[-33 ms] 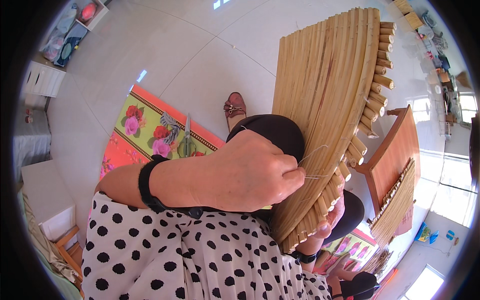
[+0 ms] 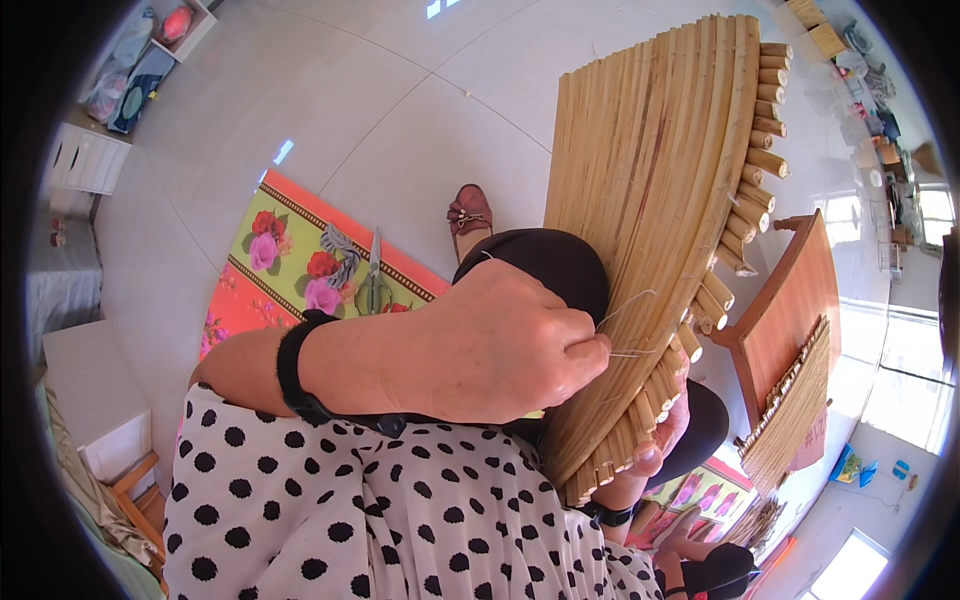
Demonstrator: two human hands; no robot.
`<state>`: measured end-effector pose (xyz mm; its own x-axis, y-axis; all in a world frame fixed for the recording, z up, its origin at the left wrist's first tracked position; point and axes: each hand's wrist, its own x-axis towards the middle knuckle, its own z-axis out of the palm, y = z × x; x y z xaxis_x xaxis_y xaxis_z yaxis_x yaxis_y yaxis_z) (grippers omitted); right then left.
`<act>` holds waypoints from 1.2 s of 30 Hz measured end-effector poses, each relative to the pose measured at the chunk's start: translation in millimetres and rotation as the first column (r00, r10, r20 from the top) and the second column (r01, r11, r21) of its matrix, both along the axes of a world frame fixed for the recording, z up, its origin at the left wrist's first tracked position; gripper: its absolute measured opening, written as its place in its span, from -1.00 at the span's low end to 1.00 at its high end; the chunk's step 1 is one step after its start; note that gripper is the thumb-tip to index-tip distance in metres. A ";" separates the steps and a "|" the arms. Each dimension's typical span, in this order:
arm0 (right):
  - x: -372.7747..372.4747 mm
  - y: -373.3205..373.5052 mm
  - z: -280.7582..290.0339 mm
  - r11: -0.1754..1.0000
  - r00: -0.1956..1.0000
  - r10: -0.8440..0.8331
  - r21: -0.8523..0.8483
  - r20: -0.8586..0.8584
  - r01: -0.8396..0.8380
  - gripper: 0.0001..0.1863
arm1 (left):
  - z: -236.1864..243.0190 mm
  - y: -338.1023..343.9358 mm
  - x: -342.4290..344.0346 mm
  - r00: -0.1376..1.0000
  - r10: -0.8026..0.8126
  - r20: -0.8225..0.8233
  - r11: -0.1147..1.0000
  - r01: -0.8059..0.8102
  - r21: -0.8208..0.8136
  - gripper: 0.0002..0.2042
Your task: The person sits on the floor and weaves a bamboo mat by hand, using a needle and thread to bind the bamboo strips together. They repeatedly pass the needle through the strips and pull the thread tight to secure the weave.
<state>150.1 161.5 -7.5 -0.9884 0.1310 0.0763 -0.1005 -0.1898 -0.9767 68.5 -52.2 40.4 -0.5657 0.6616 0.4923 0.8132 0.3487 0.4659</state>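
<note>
A mat of straw-coloured reed stalks (image 2: 640, 170), bound side by side, slopes across my lap with its stalk ends jutting out on the right. My left hand (image 2: 525, 340) is closed in a pinch above its lower left part. A thin pale thread (image 2: 632, 353) runs from those fingertips to the stalks, and a loop of it rises beside them. My right hand (image 2: 672, 430) is wrapped round the mat's lower right edge, thumb against the stalk ends; its other fingers are mostly hidden.
On the floor at left lies a flowered cloth (image 2: 262, 290) with scissors (image 2: 374, 280) and a grey cord bundle (image 2: 341, 254). At right a wooden stool (image 2: 785, 300) stands by another reed mat (image 2: 790, 410). Another person's legs (image 2: 715, 570) show at lower right.
</note>
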 end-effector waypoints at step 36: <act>-23.2 6.3 -2.3 0.924 0.896 0.354 0.247 -0.268 -0.291 -0.14 | 13.1 -19.1 -1.9 0.959 0.051 0.280 0.995 -0.024 -0.102 -0.83</act>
<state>126.9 167.8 -9.8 -0.8984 -0.2395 0.3682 -0.3619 -0.0713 -0.9295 66.6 -71.3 53.5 -0.6976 0.6737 0.2440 0.6390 0.4309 0.6372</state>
